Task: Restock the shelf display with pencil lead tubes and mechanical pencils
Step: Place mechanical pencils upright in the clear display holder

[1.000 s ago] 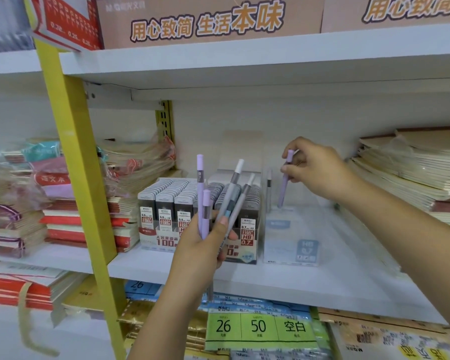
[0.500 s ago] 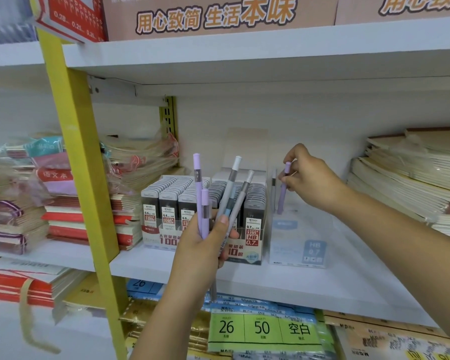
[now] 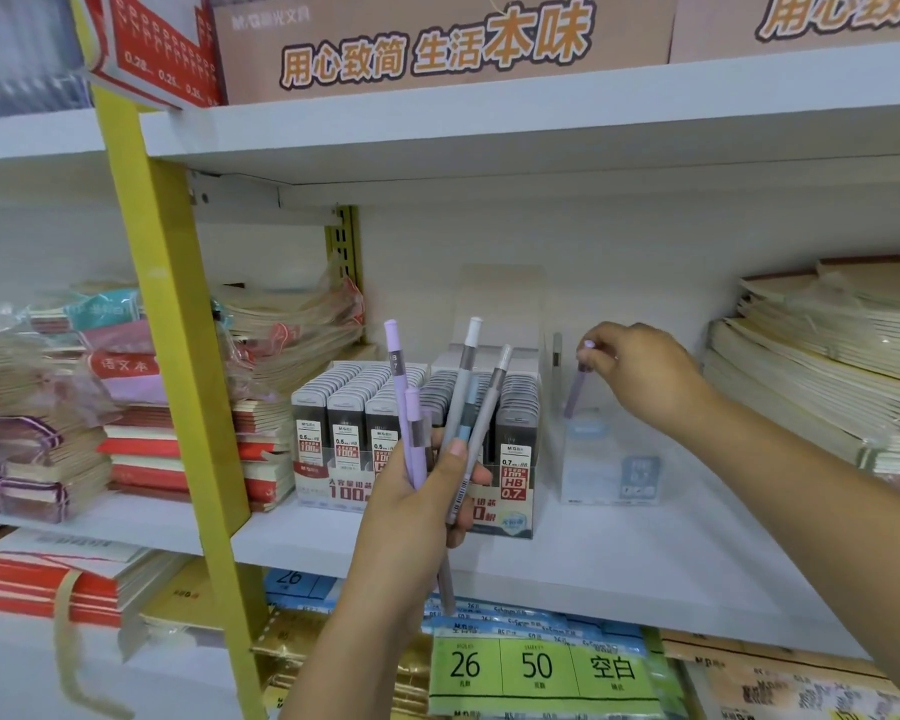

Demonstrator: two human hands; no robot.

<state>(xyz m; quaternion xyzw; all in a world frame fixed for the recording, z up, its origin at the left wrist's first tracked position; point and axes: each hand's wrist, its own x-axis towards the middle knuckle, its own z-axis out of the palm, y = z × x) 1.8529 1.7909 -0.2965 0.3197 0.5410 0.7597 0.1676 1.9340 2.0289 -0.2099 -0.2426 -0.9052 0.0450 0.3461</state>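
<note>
My left hand (image 3: 421,504) grips a fan of several mechanical pencils (image 3: 461,394), purple and grey, held upright in front of the shelf. Behind them a display box of pencil lead tubes (image 3: 344,407) stands packed in rows on the white shelf (image 3: 619,574). To its right is a clear plastic pencil box (image 3: 611,475). My right hand (image 3: 640,374) pinches the top of one purple pencil (image 3: 574,394), whose lower part is down inside that clear box. A single grey pencil (image 3: 557,356) stands at the box's back left.
Stacks of wrapped notebooks (image 3: 822,356) fill the shelf's right side, and more (image 3: 281,324) lie behind the yellow upright post (image 3: 172,356) on the left. Green loose-leaf packs (image 3: 541,667) lie on the shelf below. Tan cartons (image 3: 437,39) sit above.
My right hand has lowered the purple pencil further into the clear box. My left hand has kept its bundle in about the same place.
</note>
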